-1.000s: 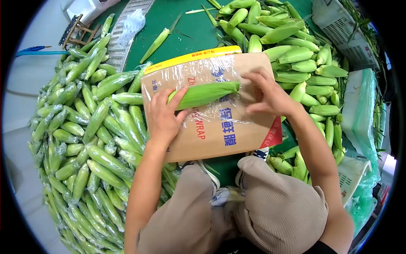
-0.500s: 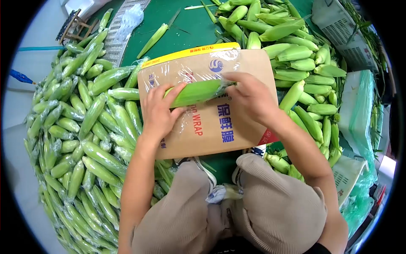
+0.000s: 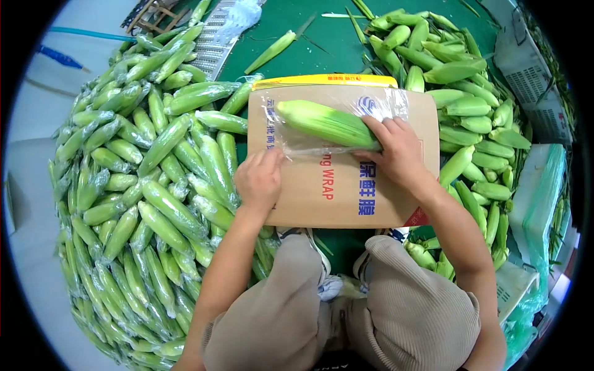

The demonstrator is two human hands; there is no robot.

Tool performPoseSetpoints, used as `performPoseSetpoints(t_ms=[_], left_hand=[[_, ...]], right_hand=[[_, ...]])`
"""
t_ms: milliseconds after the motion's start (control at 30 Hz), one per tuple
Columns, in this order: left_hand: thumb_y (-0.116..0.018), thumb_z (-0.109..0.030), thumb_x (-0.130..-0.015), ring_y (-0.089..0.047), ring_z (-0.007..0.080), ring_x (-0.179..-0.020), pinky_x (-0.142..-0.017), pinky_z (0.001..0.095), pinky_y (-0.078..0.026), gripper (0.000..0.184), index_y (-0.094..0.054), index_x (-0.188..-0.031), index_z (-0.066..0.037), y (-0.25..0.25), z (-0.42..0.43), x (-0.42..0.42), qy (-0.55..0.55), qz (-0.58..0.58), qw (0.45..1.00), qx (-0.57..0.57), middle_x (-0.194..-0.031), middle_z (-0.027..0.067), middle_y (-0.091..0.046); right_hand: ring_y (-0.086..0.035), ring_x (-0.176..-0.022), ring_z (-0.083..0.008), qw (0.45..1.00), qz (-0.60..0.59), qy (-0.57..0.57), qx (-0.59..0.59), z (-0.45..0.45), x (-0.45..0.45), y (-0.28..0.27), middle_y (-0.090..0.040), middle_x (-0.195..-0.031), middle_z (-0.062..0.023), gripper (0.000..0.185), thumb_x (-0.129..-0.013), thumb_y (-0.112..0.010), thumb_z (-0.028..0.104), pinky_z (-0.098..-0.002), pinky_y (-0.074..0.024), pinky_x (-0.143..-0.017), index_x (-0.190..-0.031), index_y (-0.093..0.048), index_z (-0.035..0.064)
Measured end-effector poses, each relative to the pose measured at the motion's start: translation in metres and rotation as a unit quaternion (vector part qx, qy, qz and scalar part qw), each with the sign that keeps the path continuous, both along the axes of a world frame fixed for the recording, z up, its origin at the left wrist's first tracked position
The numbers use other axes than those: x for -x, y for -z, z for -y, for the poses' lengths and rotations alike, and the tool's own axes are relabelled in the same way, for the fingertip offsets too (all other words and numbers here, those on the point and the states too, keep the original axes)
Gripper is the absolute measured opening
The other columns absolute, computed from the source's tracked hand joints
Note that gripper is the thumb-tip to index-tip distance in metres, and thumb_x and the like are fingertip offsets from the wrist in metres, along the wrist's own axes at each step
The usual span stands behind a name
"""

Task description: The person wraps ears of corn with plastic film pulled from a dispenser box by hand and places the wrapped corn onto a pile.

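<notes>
An ear of corn (image 3: 325,123) in its green husk lies slantwise across a sheet of clear cling film (image 3: 303,145). Under the film is a brown cardboard carton (image 3: 297,207) with blue and red print and a yellow strip along its far edge. My right hand (image 3: 399,148) is closed round the right end of the ear. At the film's near left corner, my left hand (image 3: 258,180) has its fingers pinched together on the film's edge, apart from the corn.
A large heap of film-wrapped corn (image 3: 161,210) fills the left side. Unwrapped corn (image 3: 464,105) is piled at the right, beside a grey plastic crate (image 3: 532,68) and a white box (image 3: 535,185) with green plastic. One loose ear (image 3: 272,51) lies on the green floor (image 3: 334,43).
My left hand has let go of the corn and moved to the film's near left edge. The ear now lies on the film, its right end in my right hand. The whole view has shifted.
</notes>
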State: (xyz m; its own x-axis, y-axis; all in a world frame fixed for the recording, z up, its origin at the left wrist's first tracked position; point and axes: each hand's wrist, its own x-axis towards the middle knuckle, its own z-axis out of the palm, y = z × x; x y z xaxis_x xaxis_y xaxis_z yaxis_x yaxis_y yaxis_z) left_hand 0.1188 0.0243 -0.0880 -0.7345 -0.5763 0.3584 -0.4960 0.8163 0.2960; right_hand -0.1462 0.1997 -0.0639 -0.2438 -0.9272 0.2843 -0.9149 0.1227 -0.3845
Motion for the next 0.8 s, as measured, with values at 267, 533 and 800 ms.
performPoseSetpoints(t_ms=[267, 533, 800], left_hand=[[-0.054, -0.020, -0.111, -0.069, 0.0282, -0.116, -0.103, 0.0432, -0.051, 0.021, -0.060, -0.117, -0.002, -0.012, -0.079, -0.027, -0.049, -0.334, 0.866, -0.370, -0.123, 0.0165, -0.070], [-0.064, -0.048, -0.098, -0.057, 0.0321, -0.125, -0.107, 0.0557, -0.040, 0.049, -0.072, -0.126, -0.009, -0.037, 0.054, 0.108, -0.003, 0.086, 0.989, 0.120, -0.125, 0.0144, -0.069], [-0.075, -0.016, -0.083, -0.065, 0.0368, -0.119, -0.105, 0.0462, -0.050, 0.051, -0.066, -0.132, -0.010, -0.062, 0.003, 0.124, 0.194, 0.016, 0.968, 0.156, -0.123, 0.0145, -0.072]], right_hand=[[-0.066, -0.088, -0.0384, 0.960, 0.149, -0.227, -0.066, -0.027, 0.008, 0.005, -0.067, -0.093, -0.0154, 0.069, -0.084, -0.081, 0.048, -0.0486, -0.0543, -0.082, -0.137, -0.062, 0.0082], [-0.061, -0.112, -0.0363, 0.999, -0.003, 0.038, 0.016, 0.030, 0.007, -0.013, -0.063, -0.116, -0.0171, 0.081, -0.085, -0.075, 0.060, -0.0484, -0.0493, -0.095, -0.145, -0.057, 0.0078], [-0.068, -0.106, -0.0403, 0.993, 0.083, -0.049, -0.074, 0.068, 0.037, 0.003, -0.070, -0.110, -0.0209, 0.072, -0.078, -0.083, 0.056, -0.0497, -0.0540, -0.091, -0.124, -0.064, 0.0035]])
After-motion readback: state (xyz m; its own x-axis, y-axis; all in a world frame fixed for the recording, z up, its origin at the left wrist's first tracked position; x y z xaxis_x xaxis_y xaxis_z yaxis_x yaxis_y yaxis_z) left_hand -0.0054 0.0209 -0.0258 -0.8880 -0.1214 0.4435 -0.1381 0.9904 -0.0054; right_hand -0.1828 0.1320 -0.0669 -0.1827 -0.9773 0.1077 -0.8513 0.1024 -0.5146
